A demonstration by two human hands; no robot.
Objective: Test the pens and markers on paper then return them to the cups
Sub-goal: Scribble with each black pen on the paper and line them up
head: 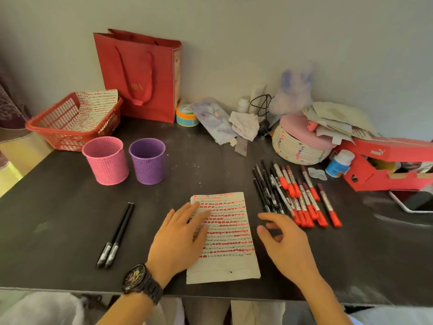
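Left hand (181,233) flat, pinning white marked paper sheet (230,235); right hand (284,238) loosely spread, empty, reaching toward red-capped markers (304,198) right of sheet. Pick one only.

1. Held the left hand (180,235) flat, palm down, fingers straight and close together, pointing forward and slightly right.
2. Held the right hand (287,242) palm down, fingers loosely curled, thumb apart from forefinger, gripping nothing.
3. Angled the left forearm (121,310) and right forearm (328,299) inward toward each other.
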